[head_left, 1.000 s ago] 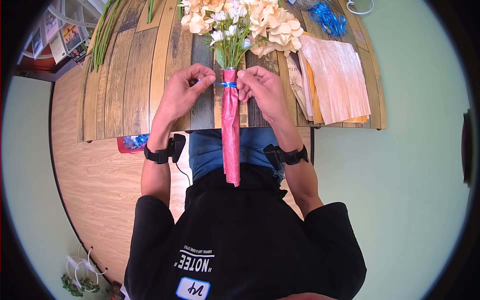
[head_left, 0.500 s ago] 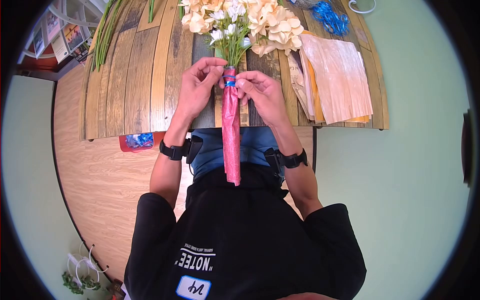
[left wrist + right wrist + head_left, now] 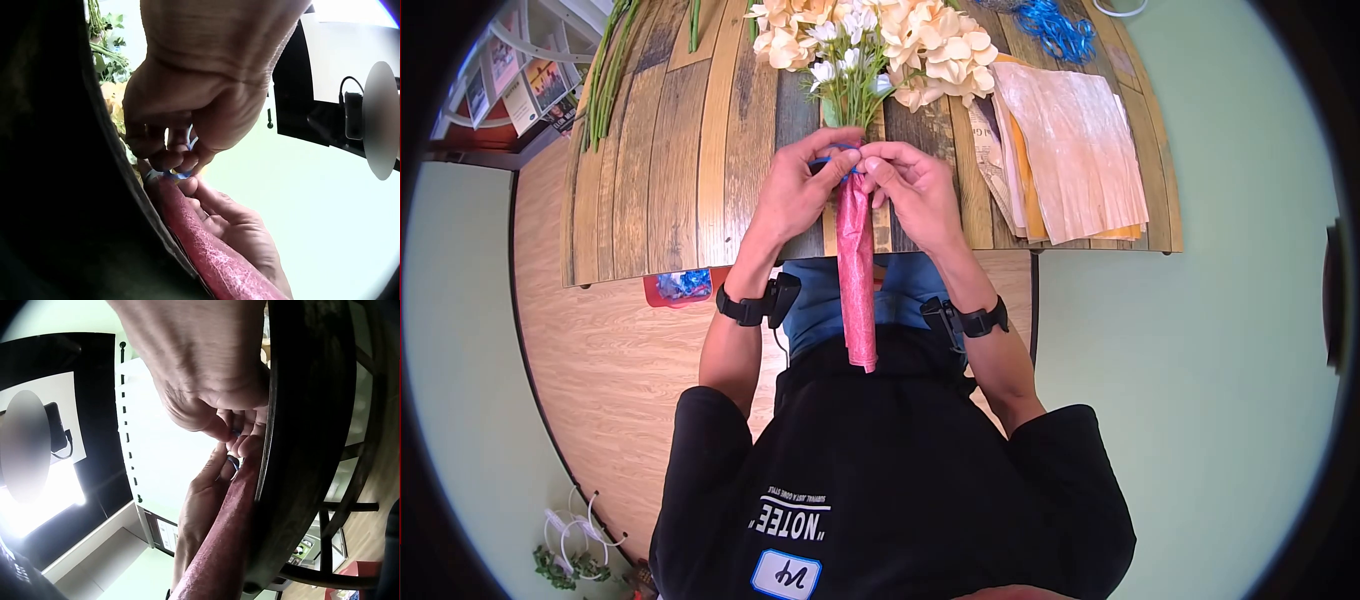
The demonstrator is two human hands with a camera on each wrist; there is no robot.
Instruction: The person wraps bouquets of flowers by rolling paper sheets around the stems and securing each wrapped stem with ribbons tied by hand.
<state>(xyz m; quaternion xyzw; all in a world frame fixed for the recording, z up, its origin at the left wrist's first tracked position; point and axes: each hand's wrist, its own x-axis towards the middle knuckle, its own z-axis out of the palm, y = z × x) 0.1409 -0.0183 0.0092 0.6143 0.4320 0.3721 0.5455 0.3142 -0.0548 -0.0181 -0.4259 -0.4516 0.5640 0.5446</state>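
A bunch of artificial flowers, white blossoms (image 3: pixel 850 62) beside peach ones (image 3: pixel 945 50), lies on the table with its stems inside a long pink wrapper (image 3: pixel 857 270). The wrapper hangs past the table's front edge towards the person's lap. Around its upper end goes a thin blue ribbon (image 3: pixel 181 175). From the left, my left hand (image 3: pixel 798 192) pinches the ribbon between thumb and forefinger, a small loop showing beside the fingertips. My right hand (image 3: pixel 922 200) meets it over the wrapper, thumb and fingertips pinched together on the ribbon. Fingers partly cover the binding.
Sheets of wrapping paper (image 3: pixel 1075 150) are stacked to the right, below a tangle of blue ribbon (image 3: pixel 1055 30). Green stems (image 3: pixel 608 80) lie at the table's left. A red container with blue shreds (image 3: pixel 680 287) shows beneath the table's edge.
My left hand has come rightwards from beside the wrapper, where it held the ribbon stretched sideways, to above the wrapper against the right fingertips. The right hand has shifted slightly left.
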